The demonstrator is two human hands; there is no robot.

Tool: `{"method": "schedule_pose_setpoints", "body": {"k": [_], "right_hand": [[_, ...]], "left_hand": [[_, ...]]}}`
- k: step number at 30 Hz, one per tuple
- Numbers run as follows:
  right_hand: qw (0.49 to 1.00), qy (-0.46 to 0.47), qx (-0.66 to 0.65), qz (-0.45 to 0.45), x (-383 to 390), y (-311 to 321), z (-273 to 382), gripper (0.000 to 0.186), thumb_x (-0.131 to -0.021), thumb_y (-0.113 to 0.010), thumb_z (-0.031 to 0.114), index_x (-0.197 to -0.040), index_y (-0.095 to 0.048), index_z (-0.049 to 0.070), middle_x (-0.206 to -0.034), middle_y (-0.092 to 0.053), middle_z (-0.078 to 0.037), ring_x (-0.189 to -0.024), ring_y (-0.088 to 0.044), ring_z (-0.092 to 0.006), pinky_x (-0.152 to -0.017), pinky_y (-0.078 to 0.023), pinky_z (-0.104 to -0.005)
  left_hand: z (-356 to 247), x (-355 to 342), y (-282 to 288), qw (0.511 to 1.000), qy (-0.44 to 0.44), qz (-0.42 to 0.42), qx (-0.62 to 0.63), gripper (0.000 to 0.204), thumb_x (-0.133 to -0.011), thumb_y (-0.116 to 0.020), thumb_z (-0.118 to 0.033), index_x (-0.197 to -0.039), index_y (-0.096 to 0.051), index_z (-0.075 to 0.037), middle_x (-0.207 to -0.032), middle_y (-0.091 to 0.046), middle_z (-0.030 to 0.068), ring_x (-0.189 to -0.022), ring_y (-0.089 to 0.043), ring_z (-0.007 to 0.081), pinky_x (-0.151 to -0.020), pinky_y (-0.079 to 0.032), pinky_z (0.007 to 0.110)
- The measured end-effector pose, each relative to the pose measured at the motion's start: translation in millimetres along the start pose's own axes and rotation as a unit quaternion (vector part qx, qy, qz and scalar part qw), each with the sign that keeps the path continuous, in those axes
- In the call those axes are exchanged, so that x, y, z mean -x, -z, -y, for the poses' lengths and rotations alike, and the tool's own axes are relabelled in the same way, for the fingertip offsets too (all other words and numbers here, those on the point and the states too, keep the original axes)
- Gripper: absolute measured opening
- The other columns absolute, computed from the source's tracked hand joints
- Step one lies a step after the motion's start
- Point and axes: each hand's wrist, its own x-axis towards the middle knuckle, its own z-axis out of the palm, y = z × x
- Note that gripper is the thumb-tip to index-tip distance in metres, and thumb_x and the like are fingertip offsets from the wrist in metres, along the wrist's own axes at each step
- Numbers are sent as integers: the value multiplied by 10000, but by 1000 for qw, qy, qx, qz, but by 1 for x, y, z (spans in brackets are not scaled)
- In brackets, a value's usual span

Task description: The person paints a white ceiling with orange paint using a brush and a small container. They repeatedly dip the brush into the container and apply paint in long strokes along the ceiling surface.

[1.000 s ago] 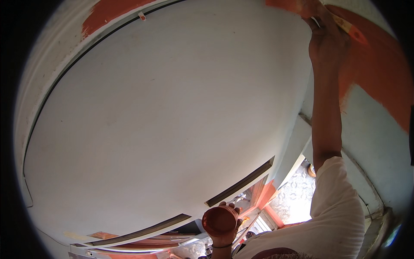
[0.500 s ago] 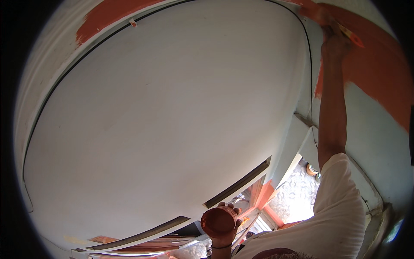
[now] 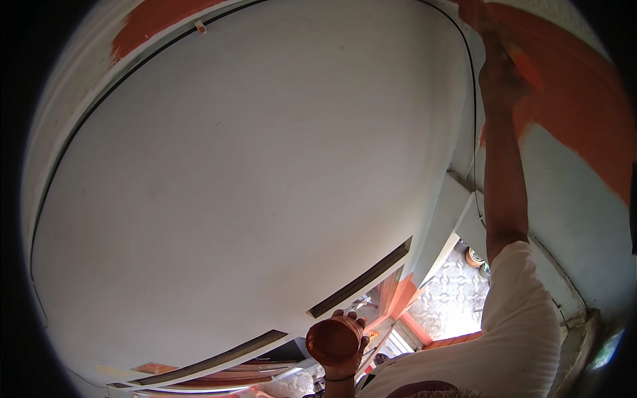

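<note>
My left hand (image 3: 342, 370), with a dark band at the wrist, is wrapped round a small round paint pot (image 3: 332, 343) low in the view. Reddish-brown paint coats the pot's inside. High at the right, my right hand (image 3: 501, 83) is closed round a paintbrush (image 3: 526, 66) whose orange and yellow handle sticks out beside the fingers. The bristle end is blurred and partly hidden by the hand, close to the orange-red painted band (image 3: 577, 99) at the top of the wall. My right arm is stretched up, in a white sleeve.
A large pale panel (image 3: 252, 179) fills the middle, with a black cable (image 3: 86, 123) along its edge. Two dark slots (image 3: 361, 278) lie near its lower side. Another orange-red patch (image 3: 159, 23) is at upper left. Beyond an opening are patterned floor (image 3: 451, 292) and a flowerpot (image 3: 473, 257).
My right hand and the brush have moved a little left and down along the painted band. The pot stays in my left hand, nearly in place. The view has shifted slightly.
</note>
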Motion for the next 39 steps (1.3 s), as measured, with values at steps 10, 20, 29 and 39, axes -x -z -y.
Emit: {"method": "schedule_pose_setpoints", "body": {"k": [10, 20, 29, 39], "right_hand": [[607, 370, 688, 145, 18, -5, -39, 281, -958, -689, -56, -1219, -665, 45, -1169, -723, -96, -1048, -702, -180, -906, -584, -315], [715, 335, 608, -75, -5, 48, 20, 147, -916, -716, 2, -1058, -739, -26, -1145, -740, -113, -1024, -706, -224, -867, -601, -350], [608, 445, 656, 48, -15, 30, -19, 195, -891, -767, -42, -1070, -727, 24, -1114, -739, -90, -958, -733, -203, -842, -599, -327], [502, 480, 717, 55, 1, -18, -46, 227, -850, -784, -51, -1022, -720, 82, -1058, -721, -125, -829, -730, -203, -670, -605, -299]], "left_hand": [[-5, 4, -7, 998, -10, -25, -48, 723, -959, -655, -571, -1494, -494, -111, -1397, -595, 192, -1295, -594, 408, -914, -633, 576], [-3, 5, -37, 997, -3, -27, -69, 656, -965, -674, -548, -1416, -549, -88, -1330, -613, 184, -1254, -593, 386, -864, -652, 522], [1, 1, -46, 995, -8, -13, -102, 605, -990, -665, -496, -1390, -551, -56, -1311, -618, 201, -1221, -607, 397, -859, -652, 515], [10, 2, -53, 997, 19, -10, -73, 612, -986, -661, -507, -1383, -574, -50, -1330, -621, 211, -1243, -600, 404, -903, -628, 531]]}}
